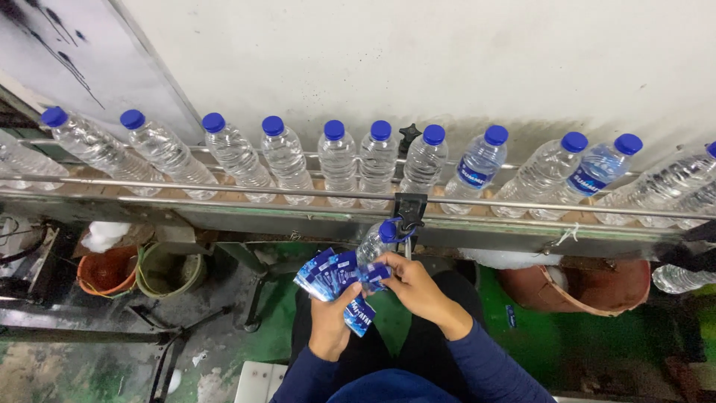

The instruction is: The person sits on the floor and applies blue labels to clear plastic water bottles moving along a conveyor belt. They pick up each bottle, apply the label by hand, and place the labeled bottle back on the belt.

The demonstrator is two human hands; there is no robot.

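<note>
Left hand (332, 317), lower centre of frame, is clenched around a fanned stack of blue labels (328, 272), spread so that single sleeves can be picked off one by one; one more label hangs below the fist. Right hand (412, 287) is closed on a clear bottle with a blue cap (377, 242), tilted toward the lap, and a label is being pinched at its body by the fingertips, apparently to be slid on. The bottle is held just below the conveyor rail (298, 194), close to the line for quick pick-up and return.

A row of capped bottles (337, 160) is stood along the conveyor across the middle of the frame, kept upright between two metal guide rods. Two bottles right of centre, one of them (477, 170), are seen with blue labels already on; those to the left are bare. A black clamp (409, 209) is fixed to the rail at centre. An orange bucket (107, 270) and a green bucket (170, 270) are set on the floor at lower left, a brown tub (589, 287) at lower right under the belt.
</note>
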